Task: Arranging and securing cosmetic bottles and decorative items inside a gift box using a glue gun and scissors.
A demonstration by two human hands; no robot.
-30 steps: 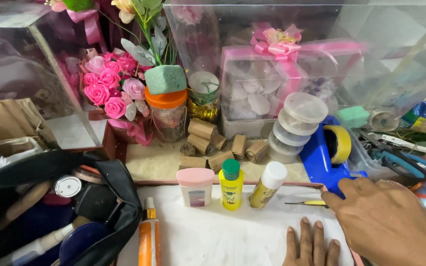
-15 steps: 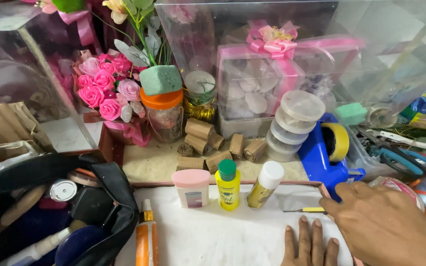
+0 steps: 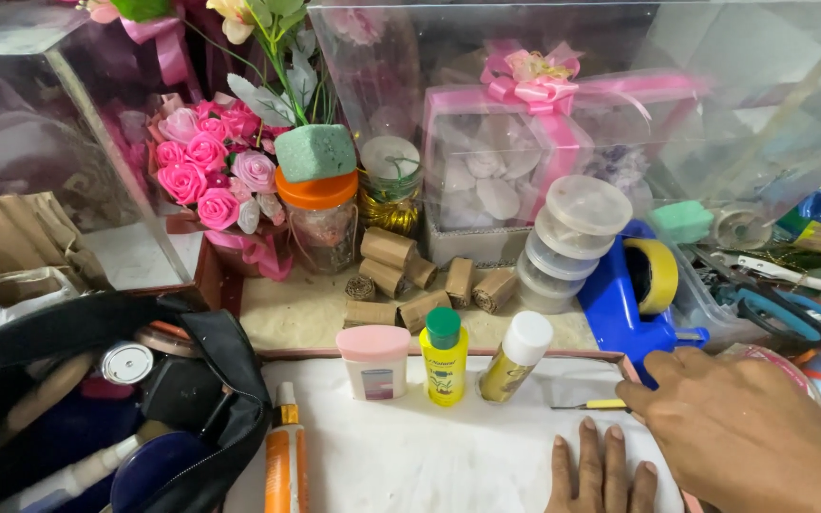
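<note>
My left hand (image 3: 605,467) lies flat on the white cloth (image 3: 410,446) at the bottom edge, fingers spread and holding nothing. My right hand (image 3: 748,427) reaches in from the right, and its fingertips are at the yellow handle of a thin small tool (image 3: 593,405) lying on the cloth. It grips nothing that I can see. Left of the tool stand a gold bottle with a white cap (image 3: 515,357), a yellow bottle with a green cap (image 3: 444,356) and a pink-lidded jar (image 3: 373,361).
An open black bag (image 3: 97,399) of cosmetics sits at the left, with an orange tube (image 3: 285,463) beside it. Behind are a blue tape dispenser (image 3: 620,304), stacked clear tubs (image 3: 572,237), brown rolls (image 3: 420,281), an orange-lidded jar (image 3: 320,223), pink roses (image 3: 209,171), a ribboned clear box (image 3: 525,142) and scissors (image 3: 781,312).
My right hand has slid a little left and down, bringing its fingertips to the yellow-handled tool. My left hand has stayed flat on the cloth.
</note>
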